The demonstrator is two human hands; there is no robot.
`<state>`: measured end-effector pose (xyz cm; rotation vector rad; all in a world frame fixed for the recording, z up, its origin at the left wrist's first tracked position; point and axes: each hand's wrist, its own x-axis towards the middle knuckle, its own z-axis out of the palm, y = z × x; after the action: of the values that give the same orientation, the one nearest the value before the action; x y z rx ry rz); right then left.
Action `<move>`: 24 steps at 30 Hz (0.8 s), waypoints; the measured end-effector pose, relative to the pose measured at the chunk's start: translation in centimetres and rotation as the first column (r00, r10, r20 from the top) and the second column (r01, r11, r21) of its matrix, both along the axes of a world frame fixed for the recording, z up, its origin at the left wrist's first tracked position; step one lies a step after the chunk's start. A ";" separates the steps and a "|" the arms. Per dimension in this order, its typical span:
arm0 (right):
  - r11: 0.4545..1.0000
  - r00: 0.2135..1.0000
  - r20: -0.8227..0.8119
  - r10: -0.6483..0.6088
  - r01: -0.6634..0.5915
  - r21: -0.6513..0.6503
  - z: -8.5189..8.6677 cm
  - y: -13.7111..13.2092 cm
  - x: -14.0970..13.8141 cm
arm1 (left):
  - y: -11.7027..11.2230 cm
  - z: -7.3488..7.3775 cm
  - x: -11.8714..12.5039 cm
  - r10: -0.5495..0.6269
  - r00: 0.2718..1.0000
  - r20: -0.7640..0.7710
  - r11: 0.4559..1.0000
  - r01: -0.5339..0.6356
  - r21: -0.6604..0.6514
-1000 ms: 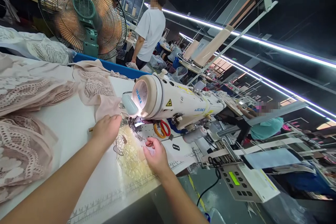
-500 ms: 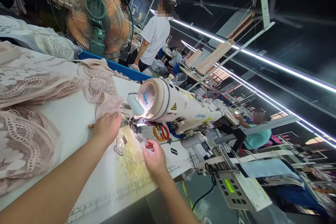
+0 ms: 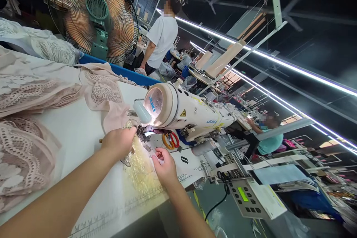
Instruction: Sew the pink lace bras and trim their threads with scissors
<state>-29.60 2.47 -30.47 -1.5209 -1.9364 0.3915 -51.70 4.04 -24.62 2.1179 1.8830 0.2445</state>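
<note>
Lace piece (image 3: 141, 165) lies under the sewing machine (image 3: 184, 113); left hand (image 3: 118, 143) presses it, right hand (image 3: 164, 163) seemingly pinches its edge, fingers curled, feeding the seam.

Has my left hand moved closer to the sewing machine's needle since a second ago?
Yes. The left hand has slid toward the needle end of the sewing machine, closing the gap.
</note>
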 end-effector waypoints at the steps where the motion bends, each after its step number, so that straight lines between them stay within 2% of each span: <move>1: 1.000 1.000 -0.001 -0.001 0.001 0.002 0.0 0.0 0.0 | 0.0 0.0 0.0 -0.014 1.000 0.002 1.000 0.013 0.003; 6: 1.000 1.000 0.007 -0.002 0.002 0.008 -0.1 0.0 0.0 | 0.1 -0.5 0.1 -0.067 0.998 -0.012 0.998 0.067 0.019; 12: 1.000 1.000 0.018 0.005 -0.005 0.001 0.0 0.0 0.0 | 0.3 -0.8 0.9 -0.076 0.996 -0.036 0.997 0.077 0.021; 18: 1.000 1.000 0.011 0.016 -0.016 0.024 -0.1 -0.1 0.0 | 0.2 -0.7 1.5 -0.023 0.999 -0.046 1.000 0.024 0.013; 24: 0.992 0.998 0.016 0.065 -0.067 0.106 0.0 -0.1 0.0 | 0.3 -0.6 1.8 0.039 0.997 -0.062 0.999 -0.039 -0.003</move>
<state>-29.64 2.33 -30.47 -1.3972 -1.9888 0.3022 -49.90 4.33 -25.26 2.1107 1.9592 0.1856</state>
